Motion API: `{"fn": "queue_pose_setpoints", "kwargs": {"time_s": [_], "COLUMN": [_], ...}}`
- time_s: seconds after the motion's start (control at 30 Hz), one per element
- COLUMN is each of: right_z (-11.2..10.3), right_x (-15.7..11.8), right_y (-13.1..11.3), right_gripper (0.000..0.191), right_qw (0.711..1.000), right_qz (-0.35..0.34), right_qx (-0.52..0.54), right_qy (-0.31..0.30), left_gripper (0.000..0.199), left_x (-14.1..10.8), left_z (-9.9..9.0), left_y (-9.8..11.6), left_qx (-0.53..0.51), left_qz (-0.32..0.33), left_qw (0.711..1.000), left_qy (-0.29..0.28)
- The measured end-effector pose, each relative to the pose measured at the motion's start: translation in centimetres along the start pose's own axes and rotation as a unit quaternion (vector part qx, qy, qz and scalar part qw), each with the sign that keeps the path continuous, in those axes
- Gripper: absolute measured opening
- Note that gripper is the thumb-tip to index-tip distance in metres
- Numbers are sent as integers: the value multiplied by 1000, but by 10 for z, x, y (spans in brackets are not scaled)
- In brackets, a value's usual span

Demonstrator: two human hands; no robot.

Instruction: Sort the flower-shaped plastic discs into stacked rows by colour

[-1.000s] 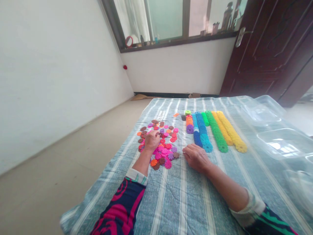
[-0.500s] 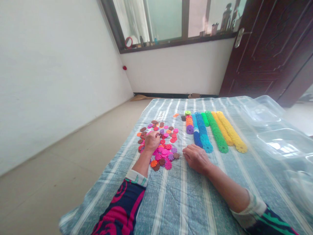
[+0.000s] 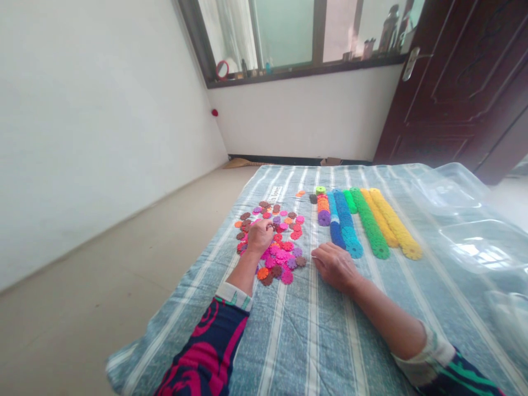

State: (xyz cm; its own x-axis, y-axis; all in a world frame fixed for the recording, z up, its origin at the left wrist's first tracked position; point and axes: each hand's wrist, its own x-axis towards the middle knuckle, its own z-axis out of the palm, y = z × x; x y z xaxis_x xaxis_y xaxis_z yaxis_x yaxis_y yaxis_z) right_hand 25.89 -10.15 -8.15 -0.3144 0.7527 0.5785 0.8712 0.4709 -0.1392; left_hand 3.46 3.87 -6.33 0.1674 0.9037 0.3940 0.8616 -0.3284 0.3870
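Observation:
My left hand [image 3: 260, 235] is over the loose pile of flower-shaped plastic discs [image 3: 275, 254], which are pink, purple, brown, red and orange. Its fingers are pinched together at the pile's middle; whatever they hold is too small to name. To the right of the pile, my right hand [image 3: 335, 267] rests on the striped cloth with fingers curled, their inner side hidden. Just beyond it lie overlapping rows of discs: an orange and purple row [image 3: 323, 208], blue rows [image 3: 343, 220], a green row [image 3: 371, 223] and yellow rows [image 3: 396, 225].
Clear plastic containers [image 3: 480, 245] stand along the right side of the cloth-covered table [image 3: 289, 335]. A few orange discs [image 3: 301, 193] and a dark disc [image 3: 313, 198] lie near the far end. Beyond are a windowsill with small items and a dark red door [image 3: 449, 82].
The whole scene has shifted slightly to the right in view. Both hands keep nearly the same places over the table, with fingers still closed.

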Motion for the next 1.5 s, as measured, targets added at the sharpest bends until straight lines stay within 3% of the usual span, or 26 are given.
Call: {"fn": "queue_pose_setpoints", "kwargs": {"time_s": [0.3,0.5,1.27,1.5], "right_z": [-1,-2,0,-1], "right_x": [-1,0,-2,-2], "right_y": [0,0,-1,-2], "right_gripper": [22,22,18,18], "right_qw": [1000,1000,1000,1000], "right_qz": [3,1,12,16], "right_qx": [3,9,22,13], "right_qy": [-7,-5,6,-7], "left_gripper": [28,27,26,30], "left_x": [0,5,5,10], "left_z": [-3,-5,-11,-17], "left_y": [3,-4,-9,-10], "left_qx": [-1,11,24,-7], "left_qz": [-11,-42,-71,-75], "left_qw": [1000,998,995,996], "left_qy": [-6,36,70,47]}}
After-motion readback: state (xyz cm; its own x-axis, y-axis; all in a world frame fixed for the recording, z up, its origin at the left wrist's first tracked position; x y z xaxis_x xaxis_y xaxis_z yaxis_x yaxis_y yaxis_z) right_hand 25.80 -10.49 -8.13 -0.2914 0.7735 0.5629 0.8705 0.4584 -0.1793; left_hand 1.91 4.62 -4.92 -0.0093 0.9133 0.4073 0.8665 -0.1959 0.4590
